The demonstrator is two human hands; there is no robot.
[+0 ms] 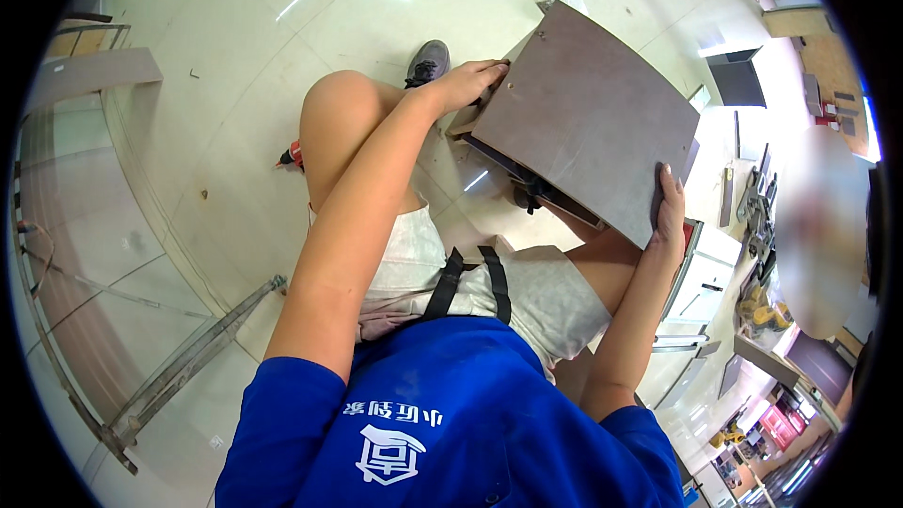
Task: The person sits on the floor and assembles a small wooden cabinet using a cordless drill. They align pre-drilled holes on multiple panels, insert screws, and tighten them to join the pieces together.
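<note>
A boxy cabinet piece with a grey-brown top panel [588, 122] stands tilted between my knees. Small holes or fittings show near the panel's far left edge. Below the near edge of this panel, a dark gap and the lighter edges of other boards are visible. My left hand [470, 85] is closed on the box's left side near the far corner, its fingertips partly hidden. At the near right corner my right hand [670, 207] grips the panel edge, thumb along the top face and the other fingers mostly out of sight.
A red and black power tool [295, 155] lies on the tiled floor, partly behind my left knee. To the left are a metal frame [188, 357] and a grey-brown board [99, 75]. Toward the right sit a dark box [736, 78], a white drawer unit [704, 277] and scattered metal parts [755, 193].
</note>
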